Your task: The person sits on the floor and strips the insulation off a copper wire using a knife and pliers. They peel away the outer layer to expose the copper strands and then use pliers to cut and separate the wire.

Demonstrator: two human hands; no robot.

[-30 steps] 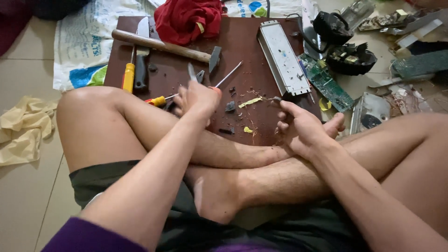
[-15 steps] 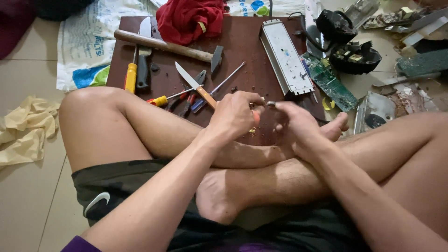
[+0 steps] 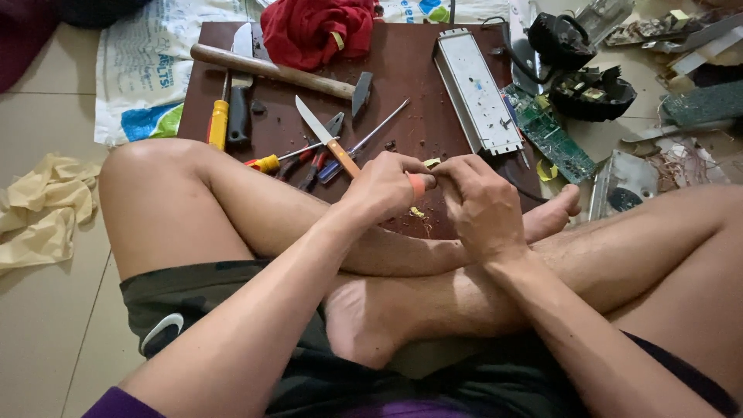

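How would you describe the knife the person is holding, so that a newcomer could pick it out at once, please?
Start at the dark brown wooden board on the floor in front of the crossed legs. At its near edge the left hand grips a knife with a slim silver blade and orange handle. It alone is lifted, its tip pointing away toward the wooden-handled hammer, while the screwdrivers lie flat.

Seated cross-legged, both forearms extend forward over the crossed shins. Left hand (image 3: 383,190) curled in a fist-like grip, thumb forward. Right hand (image 3: 480,205) beside it, fingers bent inward, fingertips meeting the left thumb.
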